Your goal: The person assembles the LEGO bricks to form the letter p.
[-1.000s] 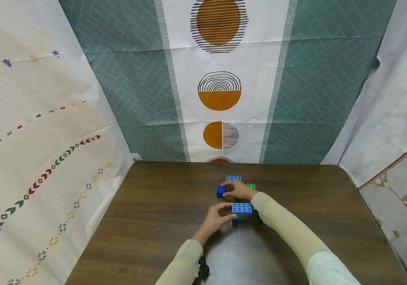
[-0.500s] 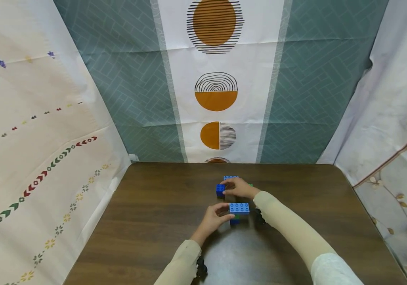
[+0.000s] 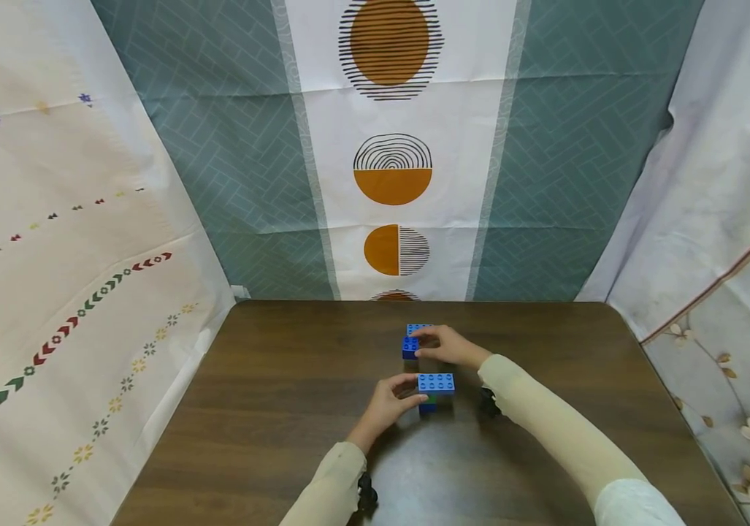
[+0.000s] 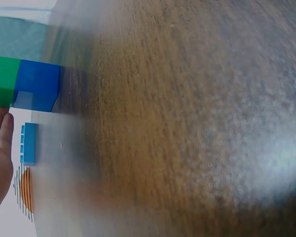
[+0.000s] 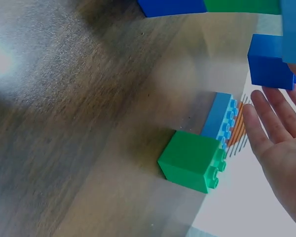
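My left hand (image 3: 384, 409) holds a small tower of bricks by its left side. The tower has a light blue eight-stud brick (image 3: 436, 383) on top, a green brick (image 4: 2, 79) below it and a dark blue brick (image 4: 37, 84) at the base. Farther back, my right hand (image 3: 447, 346) pinches a separate dark blue four-stud brick (image 5: 270, 61), raised off the table. Its studs face up in the head view. The right wrist view shows a loose green brick (image 5: 190, 155) on the table, hidden behind my right hand in the head view.
Another light blue brick (image 3: 417, 328) lies behind the right hand, beside the loose green brick. The brown wooden table (image 3: 282, 409) ends at a patterned cloth (image 3: 391, 248) at the back. Light cloths (image 3: 105, 219) hang at both sides.
My right hand has moved slightly right and up with the dark blue brick, covering the loose green brick in the head view. The left hand stays on the tower. The head view has turned slightly right.
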### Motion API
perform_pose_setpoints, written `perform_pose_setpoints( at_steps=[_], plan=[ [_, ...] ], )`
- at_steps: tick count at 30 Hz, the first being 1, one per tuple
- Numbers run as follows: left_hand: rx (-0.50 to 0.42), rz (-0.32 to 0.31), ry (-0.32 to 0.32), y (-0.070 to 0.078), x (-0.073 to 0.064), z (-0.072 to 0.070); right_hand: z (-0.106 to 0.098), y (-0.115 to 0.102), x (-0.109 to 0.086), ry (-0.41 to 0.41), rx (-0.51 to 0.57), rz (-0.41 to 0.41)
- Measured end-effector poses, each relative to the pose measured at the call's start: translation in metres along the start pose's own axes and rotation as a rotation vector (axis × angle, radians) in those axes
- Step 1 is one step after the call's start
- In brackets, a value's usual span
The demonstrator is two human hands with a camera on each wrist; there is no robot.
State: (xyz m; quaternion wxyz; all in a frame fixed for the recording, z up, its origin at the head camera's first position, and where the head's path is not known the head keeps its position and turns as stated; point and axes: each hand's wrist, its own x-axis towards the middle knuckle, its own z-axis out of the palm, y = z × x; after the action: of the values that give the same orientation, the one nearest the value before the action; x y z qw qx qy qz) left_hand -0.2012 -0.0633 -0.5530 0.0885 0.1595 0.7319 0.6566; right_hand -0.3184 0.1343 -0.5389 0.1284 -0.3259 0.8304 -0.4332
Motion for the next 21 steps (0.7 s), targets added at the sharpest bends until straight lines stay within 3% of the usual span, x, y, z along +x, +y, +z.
perform_pose_setpoints(
  at_steps=[14,21],
  plan=[
    [0.002,-0.019,0.010,0.002,0.002,0.000,-0.010,-0.013,-0.028,0.089,0.045,-0.007],
    [-0.009,-0.009,0.024,-0.017,0.007,0.001,-0.012,-0.021,-0.044,0.121,0.100,-0.007]
  ],
)
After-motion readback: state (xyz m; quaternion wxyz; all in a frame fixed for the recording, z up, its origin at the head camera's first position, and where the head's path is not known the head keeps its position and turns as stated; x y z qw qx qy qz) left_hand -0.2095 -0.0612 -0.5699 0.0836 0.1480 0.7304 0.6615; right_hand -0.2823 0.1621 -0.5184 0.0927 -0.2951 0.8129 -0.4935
